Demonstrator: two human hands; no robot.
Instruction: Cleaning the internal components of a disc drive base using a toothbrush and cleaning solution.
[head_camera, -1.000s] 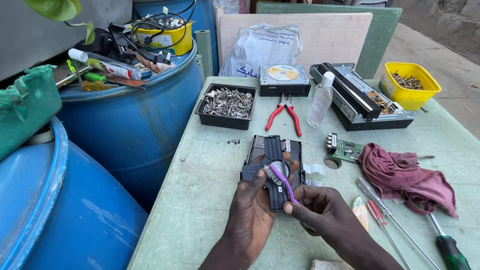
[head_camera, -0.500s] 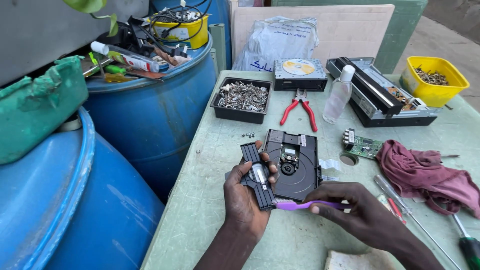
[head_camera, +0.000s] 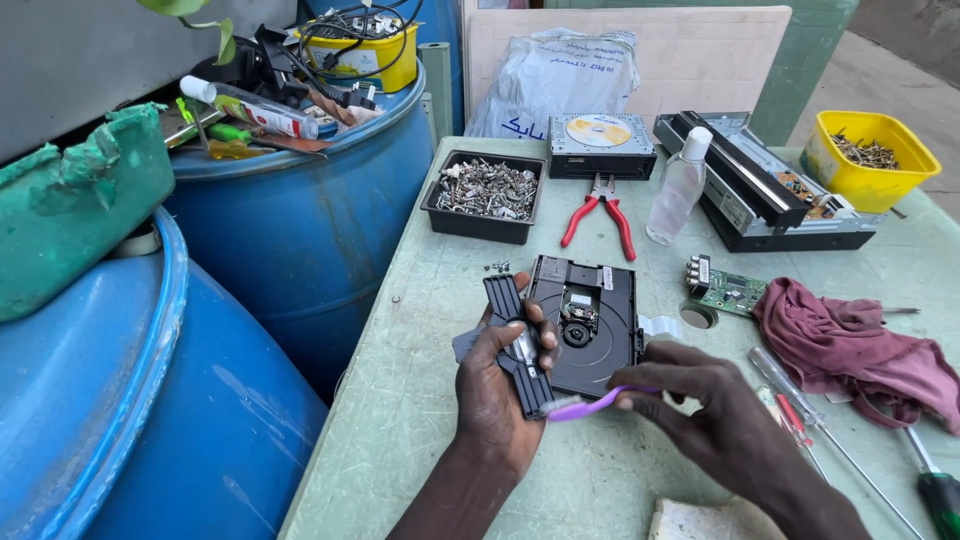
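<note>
Two blue drums (head_camera: 300, 230), left of frame. Two hands, left hand (head_camera: 497, 385) and right hand (head_camera: 715, 410), lower centre. One purple toothbrush (head_camera: 590, 404). One black disc drive mechanism (head_camera: 585, 322). One black tray of screws (head_camera: 485, 195). Two yellow tubs (head_camera: 868, 160), upper left and upper right. One red-handled pliers (head_camera: 600, 212). One clear bottle (head_camera: 680, 185). One green circuit board (head_camera: 728, 290). One maroon rag (head_camera: 850, 345). Two screwdrivers (head_camera: 800, 400), lower right; others cannot tell.
</note>
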